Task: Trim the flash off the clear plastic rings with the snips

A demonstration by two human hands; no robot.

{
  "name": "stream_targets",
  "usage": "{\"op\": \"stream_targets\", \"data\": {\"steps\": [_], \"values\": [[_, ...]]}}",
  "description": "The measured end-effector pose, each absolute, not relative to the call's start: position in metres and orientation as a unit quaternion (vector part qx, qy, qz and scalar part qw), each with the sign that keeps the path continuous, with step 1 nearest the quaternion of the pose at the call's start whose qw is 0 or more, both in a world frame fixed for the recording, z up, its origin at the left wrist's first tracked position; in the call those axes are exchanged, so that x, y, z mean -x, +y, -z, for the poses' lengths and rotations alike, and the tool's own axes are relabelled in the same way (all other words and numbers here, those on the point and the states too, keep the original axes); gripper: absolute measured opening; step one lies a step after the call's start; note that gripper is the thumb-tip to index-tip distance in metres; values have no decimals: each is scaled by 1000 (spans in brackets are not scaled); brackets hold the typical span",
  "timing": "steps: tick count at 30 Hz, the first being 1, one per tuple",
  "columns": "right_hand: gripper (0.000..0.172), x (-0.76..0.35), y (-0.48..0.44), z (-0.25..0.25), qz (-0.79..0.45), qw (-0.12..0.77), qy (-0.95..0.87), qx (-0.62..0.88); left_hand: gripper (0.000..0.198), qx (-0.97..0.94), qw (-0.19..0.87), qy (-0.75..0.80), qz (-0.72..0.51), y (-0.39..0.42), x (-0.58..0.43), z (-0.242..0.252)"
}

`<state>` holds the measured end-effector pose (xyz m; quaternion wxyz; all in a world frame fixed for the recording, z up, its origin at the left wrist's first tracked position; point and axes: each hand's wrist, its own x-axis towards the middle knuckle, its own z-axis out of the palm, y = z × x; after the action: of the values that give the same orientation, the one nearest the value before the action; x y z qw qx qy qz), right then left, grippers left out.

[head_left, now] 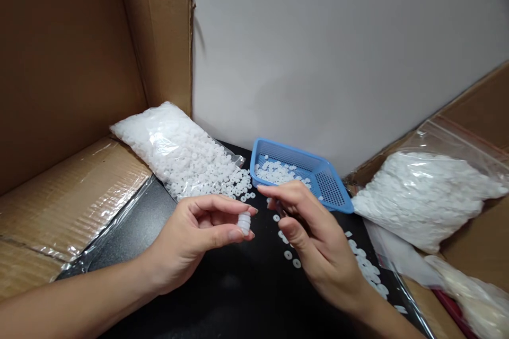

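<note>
Between the thumb and fingers of my left hand (pixel 199 230) is a short stack of white rings (pixel 244 222), held above the black table surface (pixel 230 286). Just to its right, my right hand (pixel 318 238) is raised with its thumb and index finger apart, and nothing shows between them. Its other fingers are curled and partly hidden. Several loose white rings (pixel 292 259) lie on the black surface beside and below the right hand.
A clear bag of white rings (pixel 170 143) spills at the back left. Behind my hands is a blue basket (pixel 342 198) with more rings inside. At the right lie a bag of white pieces (pixel 425 190) and a row of white rings (pixel 368 267). Cardboard (pixel 79 185) stands left.
</note>
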<state>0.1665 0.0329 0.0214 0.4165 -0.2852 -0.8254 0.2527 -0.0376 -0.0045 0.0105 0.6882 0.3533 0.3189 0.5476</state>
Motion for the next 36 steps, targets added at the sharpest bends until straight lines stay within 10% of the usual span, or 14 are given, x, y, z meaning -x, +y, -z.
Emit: {"op": "stream_targets", "data": {"steps": [15, 36], "values": [[61, -170, 23, -29, 52, 353, -900, 249, 19, -373, 657, 334, -564, -2, 41, -12], [33, -168, 22, -28, 120, 337, -904, 234, 20, -365, 673, 336, -548, -3, 39, -11]]}}
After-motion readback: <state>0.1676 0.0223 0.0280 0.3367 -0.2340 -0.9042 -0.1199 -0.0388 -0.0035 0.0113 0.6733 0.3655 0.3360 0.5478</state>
